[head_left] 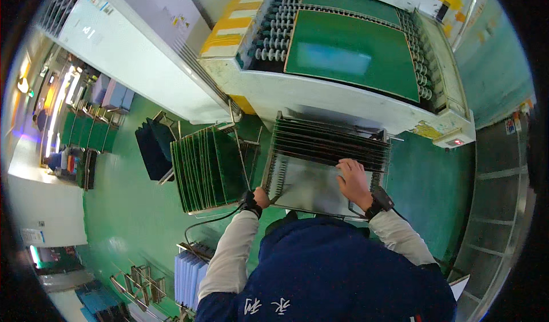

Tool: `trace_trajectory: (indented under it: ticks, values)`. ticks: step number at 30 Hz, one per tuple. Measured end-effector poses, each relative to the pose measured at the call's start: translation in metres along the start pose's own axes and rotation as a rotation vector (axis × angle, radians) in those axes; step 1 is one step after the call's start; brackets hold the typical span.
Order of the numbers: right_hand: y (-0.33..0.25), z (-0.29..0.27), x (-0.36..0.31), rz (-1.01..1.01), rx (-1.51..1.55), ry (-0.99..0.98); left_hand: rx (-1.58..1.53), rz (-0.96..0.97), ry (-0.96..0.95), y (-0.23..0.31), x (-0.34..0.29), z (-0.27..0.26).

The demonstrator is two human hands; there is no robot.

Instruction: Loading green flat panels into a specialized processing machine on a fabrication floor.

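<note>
In front of me stands a metal rack (267, 170) with several dark green panels (329, 142) upright in slots across its far half. My left hand (261, 197) is closed round the near left corner of the rack's frame; its fingertips are partly hidden. My right hand (354, 182) reaches over the rack, fingers stretched out, with the tips at the upper edge of the nearest panel. Nothing is held in it. Both wrists carry black straps with cables.
Beyond the rack is a roller conveyor machine (354, 90) carrying a flat green panel (351, 53). To the left, another rack (209, 167) holds green panels, beside dark panels (153, 150). Blue-grey sheets (190, 276) stand lower left. Metal shelving (500, 196) lines the right side.
</note>
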State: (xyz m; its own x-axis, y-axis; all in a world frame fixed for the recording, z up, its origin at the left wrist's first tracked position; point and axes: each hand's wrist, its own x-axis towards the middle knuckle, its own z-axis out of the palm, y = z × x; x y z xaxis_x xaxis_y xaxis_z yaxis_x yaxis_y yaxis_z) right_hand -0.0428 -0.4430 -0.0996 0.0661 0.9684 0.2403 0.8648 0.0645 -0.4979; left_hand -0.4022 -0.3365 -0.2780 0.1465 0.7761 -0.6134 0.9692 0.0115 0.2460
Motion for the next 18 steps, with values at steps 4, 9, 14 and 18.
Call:
trace_trajectory:
  ticks: [4, 9, 14, 18]
  values:
    - [0.002, 0.014, 0.014, 0.105, 0.027, -0.094, 0.018, -0.072, 0.018, -0.016, 0.024, 0.03]
    - [0.027, 0.039, 0.002, -0.032, -0.141, -0.094, 0.3, 0.059, -0.003, 0.012, -0.006, 0.002]
    - [0.036, 0.041, 0.014, -0.059, -0.212, -0.146, 0.326, -0.016, -0.01, 0.024, -0.014, -0.013]
    - [0.06, 0.051, 0.018, -0.028, -0.119, -0.172, 0.132, -0.011, -0.037, 0.012, 0.011, 0.008]
